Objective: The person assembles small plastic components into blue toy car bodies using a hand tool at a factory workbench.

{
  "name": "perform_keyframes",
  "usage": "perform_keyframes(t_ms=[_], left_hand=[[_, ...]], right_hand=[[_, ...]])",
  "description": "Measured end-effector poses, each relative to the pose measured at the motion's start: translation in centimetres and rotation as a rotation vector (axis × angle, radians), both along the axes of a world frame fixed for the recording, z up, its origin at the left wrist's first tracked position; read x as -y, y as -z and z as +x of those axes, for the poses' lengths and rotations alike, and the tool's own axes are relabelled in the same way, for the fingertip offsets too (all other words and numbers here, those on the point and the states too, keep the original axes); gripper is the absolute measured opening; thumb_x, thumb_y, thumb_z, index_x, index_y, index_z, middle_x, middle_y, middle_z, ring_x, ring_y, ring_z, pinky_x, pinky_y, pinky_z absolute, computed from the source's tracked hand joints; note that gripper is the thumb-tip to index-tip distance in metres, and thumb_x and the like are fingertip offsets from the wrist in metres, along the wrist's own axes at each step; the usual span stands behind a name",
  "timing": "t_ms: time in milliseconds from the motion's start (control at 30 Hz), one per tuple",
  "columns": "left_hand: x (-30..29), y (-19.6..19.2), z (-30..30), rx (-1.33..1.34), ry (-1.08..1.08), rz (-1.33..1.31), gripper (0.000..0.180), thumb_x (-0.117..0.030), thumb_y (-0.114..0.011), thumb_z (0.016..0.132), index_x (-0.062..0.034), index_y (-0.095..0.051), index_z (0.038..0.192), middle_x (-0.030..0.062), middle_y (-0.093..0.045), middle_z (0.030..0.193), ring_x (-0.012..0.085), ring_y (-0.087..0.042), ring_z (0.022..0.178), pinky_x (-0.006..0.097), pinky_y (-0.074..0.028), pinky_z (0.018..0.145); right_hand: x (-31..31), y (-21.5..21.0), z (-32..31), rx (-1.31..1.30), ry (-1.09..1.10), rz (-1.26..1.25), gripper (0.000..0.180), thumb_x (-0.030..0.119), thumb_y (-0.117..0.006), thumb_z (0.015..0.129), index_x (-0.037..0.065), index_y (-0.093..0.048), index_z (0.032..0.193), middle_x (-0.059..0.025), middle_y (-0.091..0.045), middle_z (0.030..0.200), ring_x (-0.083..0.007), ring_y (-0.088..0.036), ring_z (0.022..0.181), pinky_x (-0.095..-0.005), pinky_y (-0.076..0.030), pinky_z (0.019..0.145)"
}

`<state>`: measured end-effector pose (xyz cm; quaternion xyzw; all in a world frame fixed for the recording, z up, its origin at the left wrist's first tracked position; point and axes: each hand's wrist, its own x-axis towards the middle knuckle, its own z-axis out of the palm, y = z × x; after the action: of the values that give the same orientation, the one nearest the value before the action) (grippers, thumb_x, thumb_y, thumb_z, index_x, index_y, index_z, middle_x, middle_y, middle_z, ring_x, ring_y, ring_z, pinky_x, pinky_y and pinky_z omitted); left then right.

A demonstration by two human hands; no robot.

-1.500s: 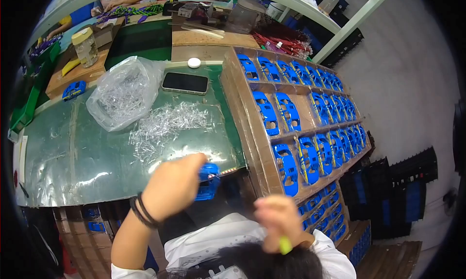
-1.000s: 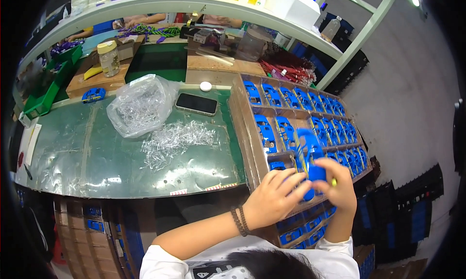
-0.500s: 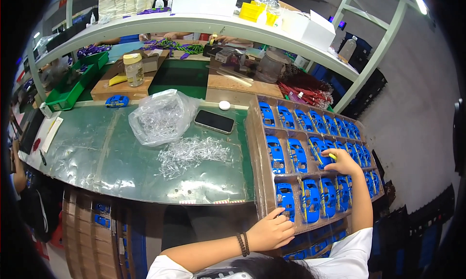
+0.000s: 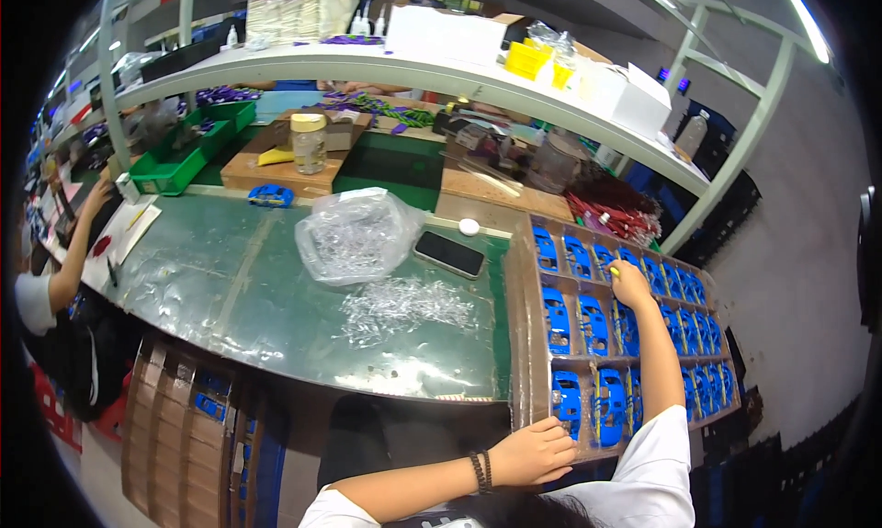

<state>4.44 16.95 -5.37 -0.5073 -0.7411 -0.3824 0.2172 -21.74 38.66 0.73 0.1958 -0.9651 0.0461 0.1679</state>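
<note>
A divided cardboard box (image 4: 525,344) at my right holds rows of blue toy car bodies (image 4: 593,326) in its compartments. Over the far row is my right hand (image 4: 632,287), its fingers closed around a slim yellow stick-like tool (image 4: 616,271) at one of the car bodies. Most of that tool is hidden by the fingers. My left hand (image 4: 535,453) lies at the box's near left corner, beside the closest car body, fingers stretched out and loosely together. Nothing shows in it.
Left of the box are a phone (image 4: 449,254), a bag of clear plastic pieces (image 4: 354,238) and a loose pile (image 4: 404,312) of them. Behind stand a jar (image 4: 309,147), green trays (image 4: 175,170) and an overhead shelf (image 4: 367,62). Another person's arm (image 4: 75,252) reaches in at far left.
My right hand has moved from a middle-row car body to the far row with the yellow tool. My left hand has drawn back slightly from the nearest car body. The view has turned left.
</note>
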Motion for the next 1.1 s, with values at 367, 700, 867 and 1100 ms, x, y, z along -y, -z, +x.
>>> perform_keyframes(t_ms=[367, 700, 867, 1100], left_hand=[[7.3, -0.3, -0.3, 0.957, 0.232, 0.492, 0.038, -0.017, -0.058, 0.076, -0.0017, -0.046, 0.109, 0.0107, -0.049, 0.108, 0.0203, -0.046, 0.103, 0.032, -0.036, 0.088], [13.5, -0.6, 1.5, 0.401, -0.099, 1.705, 0.082, -0.021, -0.065, 0.069, -0.0134, -0.009, 0.129, 0.0140, -0.028, 0.123, 0.0303, -0.037, 0.110, 0.042, -0.034, 0.089], [22.0, 3.4, 5.2, 0.447, -0.754, 1.577, 0.048, -0.030, -0.044, 0.083, -0.0129, -0.020, 0.121, 0.0154, -0.041, 0.112, 0.0264, -0.055, 0.079, 0.038, -0.049, 0.068], [23.5, 7.6, 10.4, 0.793, -0.838, 1.594, 0.040, -0.027, -0.037, 0.086, -0.0140, -0.019, 0.120, 0.0145, -0.045, 0.110, 0.0253, -0.057, 0.073, 0.035, -0.049, 0.061]], right_hand=[[6.6, -6.6, 3.3, -0.318, -0.132, -0.269, 0.025, 0.011, -0.066, 0.066, 0.004, -0.052, 0.085, -0.0124, -0.057, 0.080, -0.0277, -0.056, 0.077, -0.0337, -0.043, 0.069], [28.0, -5.6, 19.2, 0.457, -0.615, -0.184, 0.013, 0.014, -0.052, 0.074, 0.003, -0.057, 0.077, -0.0170, -0.058, 0.068, -0.0317, -0.057, 0.066, -0.0380, -0.045, 0.059], [33.8, 2.2, 15.1, 0.521, -0.495, 0.106, 0.019, 0.019, -0.054, 0.071, 0.002, -0.061, 0.074, -0.0191, -0.059, 0.072, -0.0330, -0.058, 0.070, -0.0404, -0.046, 0.063], [37.4, 9.4, 14.5, 0.728, -0.130, -0.110, 0.034, 0.030, -0.065, 0.066, -0.003, -0.061, 0.073, -0.0220, -0.059, 0.076, -0.0330, -0.058, 0.073, -0.0378, -0.046, 0.066]])
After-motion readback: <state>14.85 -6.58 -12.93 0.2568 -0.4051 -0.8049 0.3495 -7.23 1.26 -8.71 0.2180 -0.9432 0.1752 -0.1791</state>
